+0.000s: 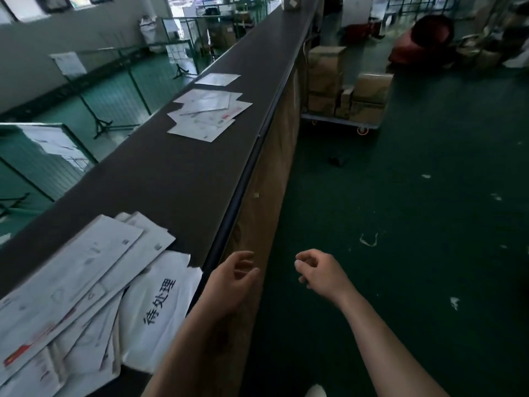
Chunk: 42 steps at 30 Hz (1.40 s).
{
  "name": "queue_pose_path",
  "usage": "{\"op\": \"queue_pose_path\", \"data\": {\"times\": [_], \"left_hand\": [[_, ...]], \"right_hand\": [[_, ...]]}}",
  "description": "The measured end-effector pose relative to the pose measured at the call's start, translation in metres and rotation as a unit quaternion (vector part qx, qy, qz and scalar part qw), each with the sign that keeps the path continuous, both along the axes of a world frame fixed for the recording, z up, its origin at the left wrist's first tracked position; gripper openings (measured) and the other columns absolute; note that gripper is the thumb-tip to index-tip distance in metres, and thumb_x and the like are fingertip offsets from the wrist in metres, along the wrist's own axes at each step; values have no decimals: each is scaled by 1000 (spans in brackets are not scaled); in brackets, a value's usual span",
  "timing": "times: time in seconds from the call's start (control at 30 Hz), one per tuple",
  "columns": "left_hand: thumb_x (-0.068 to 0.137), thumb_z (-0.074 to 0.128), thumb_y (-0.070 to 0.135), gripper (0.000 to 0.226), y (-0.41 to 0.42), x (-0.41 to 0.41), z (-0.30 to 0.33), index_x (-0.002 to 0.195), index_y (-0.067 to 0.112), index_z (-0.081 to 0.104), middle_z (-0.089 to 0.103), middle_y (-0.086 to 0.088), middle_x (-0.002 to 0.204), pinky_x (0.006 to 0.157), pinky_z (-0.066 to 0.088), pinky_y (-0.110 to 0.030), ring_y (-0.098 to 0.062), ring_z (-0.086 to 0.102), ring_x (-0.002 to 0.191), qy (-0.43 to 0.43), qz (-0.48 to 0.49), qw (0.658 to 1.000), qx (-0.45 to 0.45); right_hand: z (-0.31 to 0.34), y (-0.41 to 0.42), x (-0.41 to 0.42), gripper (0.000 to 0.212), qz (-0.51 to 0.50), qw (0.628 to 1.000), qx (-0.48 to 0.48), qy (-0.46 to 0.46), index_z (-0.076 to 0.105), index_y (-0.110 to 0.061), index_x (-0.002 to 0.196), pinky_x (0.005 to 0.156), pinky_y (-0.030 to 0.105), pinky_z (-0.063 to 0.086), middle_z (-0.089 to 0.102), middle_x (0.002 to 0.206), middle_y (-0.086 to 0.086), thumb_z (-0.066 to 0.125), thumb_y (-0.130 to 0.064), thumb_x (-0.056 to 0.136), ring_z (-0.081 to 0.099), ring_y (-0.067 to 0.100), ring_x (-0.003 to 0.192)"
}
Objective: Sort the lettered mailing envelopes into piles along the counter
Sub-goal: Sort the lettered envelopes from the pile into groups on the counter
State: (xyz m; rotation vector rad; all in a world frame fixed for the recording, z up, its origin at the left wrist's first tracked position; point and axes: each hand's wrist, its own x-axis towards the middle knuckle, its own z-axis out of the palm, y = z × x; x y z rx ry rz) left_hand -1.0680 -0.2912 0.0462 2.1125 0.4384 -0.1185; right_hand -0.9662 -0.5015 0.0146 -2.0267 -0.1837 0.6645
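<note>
Between picks: both your hands are free.
Your left hand (pixel 234 277) and right hand (pixel 317 272) hang loosely curled, each grip released, off the table (pixel 171 179) edge. Unsorted envelopes (pixel 77 285) lie near left; one pile (pixel 207 114) sits farther along. Next, reach left for an envelope.

Three groups of white paper mailing envelopes lie on the long dark counter (pixel 177 179): one big loose heap (pixel 71 285) at the near end, too overlapped to count; one fanned pile of about five (pixel 207 113) farther along; one single envelope (pixel 218 79) beyond it. One white sheet printed with three black characters (pixel 160 308) lies by the heap. Two bare hands show, left hand (pixel 233 277) and right hand (pixel 320 270).
</note>
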Motion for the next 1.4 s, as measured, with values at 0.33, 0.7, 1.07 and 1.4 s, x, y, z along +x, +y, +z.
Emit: {"op": "queue_pose_path", "data": {"times": [0.33, 0.7, 1.07, 1.4], "left_hand": [[95, 68, 30, 35, 38, 249, -13, 129, 32, 58, 67, 10, 114, 87, 56, -23, -2, 66, 102, 13, 5, 1000, -16], [98, 65, 29, 36, 49, 620, 5, 133, 26, 57, 64, 8, 115, 89, 56, -26, -6, 64, 102, 6, -75, 996, -58], [98, 64, 26, 34, 69, 848, -35, 131, 28, 57, 63, 7, 118, 93, 58, -32, -7, 64, 105, 97, -43, 993, -55], [98, 65, 28, 27, 157, 945, -12, 124, 32, 60, 66, 10, 115, 84, 56, -23, -4, 66, 102, 84, 179, 978, -64]], "right_hand": [[15, 40, 244, 19, 44, 998, -30, -26, 63, -30, 120, 69, 21, 51, 68, 101, -9, 60, -36, 102, 68, 7, 88], [28, 60, 535, 23, -33, 994, -101, -20, 61, -31, 123, 67, 18, 49, 66, 105, -11, 60, -38, 101, 67, 6, 90], [-19, 70, 799, 22, -15, 998, -68, 6, 62, -30, 122, 63, 15, 45, 66, 101, -8, 59, -37, 102, 66, 5, 88], [2, 205, 998, 15, 178, 983, -54, -4, 63, -32, 115, 71, 23, 50, 66, 105, -8, 61, -36, 100, 65, 9, 96]]}}
